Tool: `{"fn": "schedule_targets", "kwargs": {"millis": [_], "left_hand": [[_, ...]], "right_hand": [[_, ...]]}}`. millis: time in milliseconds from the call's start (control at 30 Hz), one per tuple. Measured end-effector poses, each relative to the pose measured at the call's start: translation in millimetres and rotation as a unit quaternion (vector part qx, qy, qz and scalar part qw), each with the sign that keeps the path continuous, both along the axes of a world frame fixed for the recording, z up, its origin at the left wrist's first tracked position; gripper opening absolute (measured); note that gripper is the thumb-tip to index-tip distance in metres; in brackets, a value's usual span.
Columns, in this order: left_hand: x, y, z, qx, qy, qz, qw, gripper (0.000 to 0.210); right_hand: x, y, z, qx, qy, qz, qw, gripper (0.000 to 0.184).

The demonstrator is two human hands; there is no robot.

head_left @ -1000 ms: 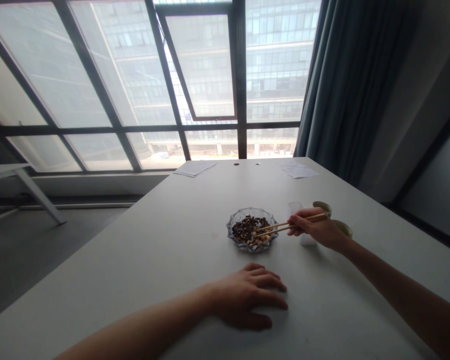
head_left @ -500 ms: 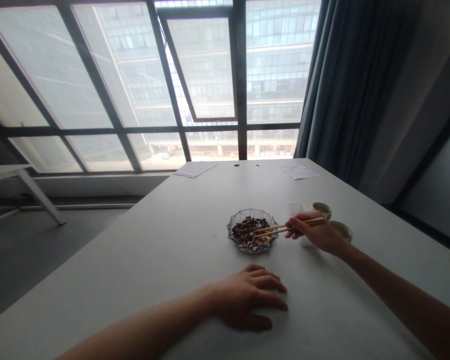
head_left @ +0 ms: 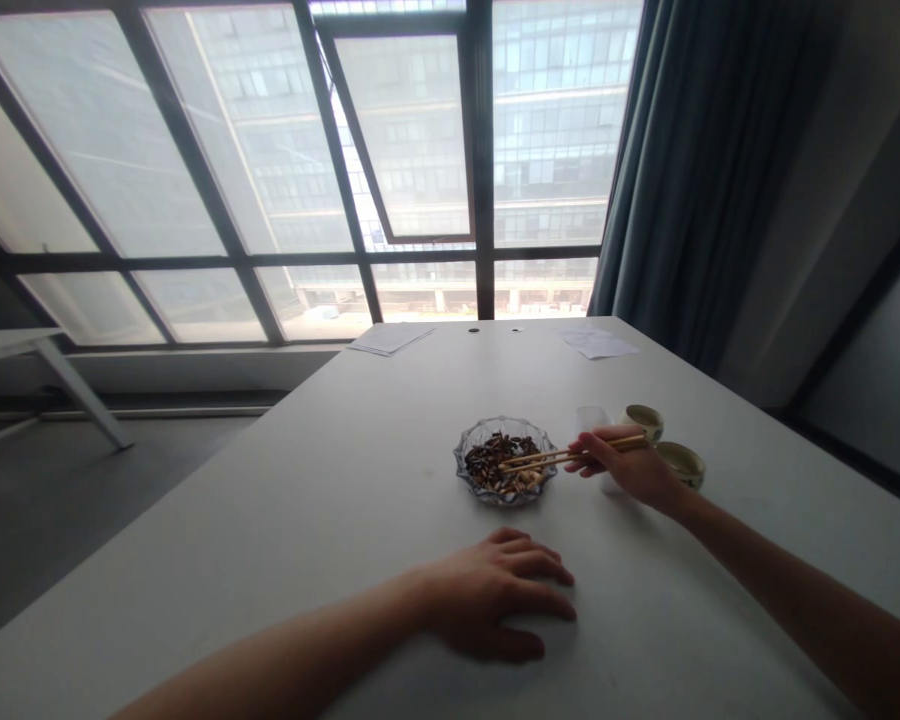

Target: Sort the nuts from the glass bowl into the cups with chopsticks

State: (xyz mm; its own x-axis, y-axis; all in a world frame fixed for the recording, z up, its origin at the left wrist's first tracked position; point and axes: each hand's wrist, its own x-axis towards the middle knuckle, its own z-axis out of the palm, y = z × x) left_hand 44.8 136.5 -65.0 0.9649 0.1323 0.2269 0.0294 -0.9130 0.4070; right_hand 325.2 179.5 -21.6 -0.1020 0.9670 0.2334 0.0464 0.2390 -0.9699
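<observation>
My right hand (head_left: 621, 465) is closed around a pair of wooden chopsticks (head_left: 559, 459). Their tips reach in among the small brown, dark and pale pieces (head_left: 496, 460) that fill a clear glass dish (head_left: 469, 487); the pieces look like seeds or nuts, too small to name surely. The tips sit close together, and I cannot tell whether they pinch a piece. My left hand (head_left: 504, 597) lies on the white table (head_left: 375, 500), palm down with fingers spread, in front of the dish. It holds nothing.
Behind my right hand stand two small cups, one farther back (head_left: 644, 417) and one nearer (head_left: 682, 464), partly hidden. A clear plastic container (head_left: 592, 418) is beside them, also partly covered. Papers (head_left: 391, 339) lie at the far left, and more sheets (head_left: 598, 342) at the far right.
The chopstick tips have drawn together over the pieces, having been a little apart before. My right hand has barely shifted, and my left hand stays where it was.
</observation>
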Motion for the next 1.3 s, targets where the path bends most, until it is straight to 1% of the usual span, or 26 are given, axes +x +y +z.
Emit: {"fn": "schedule_targets", "kwargs": {"millis": [67, 167, 300, 367, 433, 500, 633, 767, 867, 967, 1067, 1200, 1300], "left_hand": [[0, 0, -0.5, 0.000, -0.001, 0.000, 1.000, 0.047], [0, 1, -1.8, 0.004, -0.008, 0.000, 1.000, 0.046], [0, 1, -2.4, 0.008, -0.007, -0.001, 1.000, 0.046], [1, 1, -1.9, 0.007, -0.002, 0.001, 1.000, 0.046], [1, 0, -0.9, 0.006, 0.002, 0.002, 1.000, 0.047], [2, 0, 0.2, 0.004, 0.004, 0.003, 1.000, 0.047], [2, 0, 0.6, 0.002, 0.002, 0.003, 1.000, 0.048], [1, 0, -1.4, 0.004, -0.004, 0.004, 1.000, 0.046], [1, 1, -2.4, 0.001, -0.009, 0.003, 1.000, 0.047], [2, 1, -2.3, 0.001, -0.009, 0.003, 1.000, 0.048], [2, 1, -1.9, 0.003, -0.008, 0.004, 1.000, 0.048], [1, 1, -1.9, 0.007, -0.010, 0.000, 1.000, 0.047], [1, 1, -2.6, 0.013, -0.016, -0.002, 1.000, 0.047]], "right_hand": [[4, 0, 8.5, 0.001, 0.002, -0.015, 1.000, 0.052], [20, -1, 32.3, 0.019, 0.003, -0.062, 0.998, 0.051], [66, -1, 68.7, 0.063, -0.001, -0.167, 0.984, 0.050], [90, 0, 80.2, 0.054, -0.015, -0.202, 0.978, 0.046], [110, 0, 85.8, 0.042, -0.016, -0.221, 0.974, 0.038], [120, 1, 87.5, 0.036, -0.011, -0.225, 0.974, 0.032], [126, 2, 91.2, 0.037, -0.002, -0.223, 0.974, 0.027], [134, 2, 96.4, 0.043, 0.006, -0.248, 0.968, 0.025], [134, 3, 93.9, 0.032, 0.011, -0.245, 0.969, 0.027], [118, 4, 83.7, -0.001, 0.027, -0.199, 0.980, 0.031], [88, 6, 67.9, -0.029, 0.032, -0.139, 0.989, 0.038], [48, 7, 43.4, -0.038, 0.006, -0.066, 0.997, 0.049], [31, 7, 26.8, -0.032, -0.016, -0.059, 0.998, 0.055]]}}
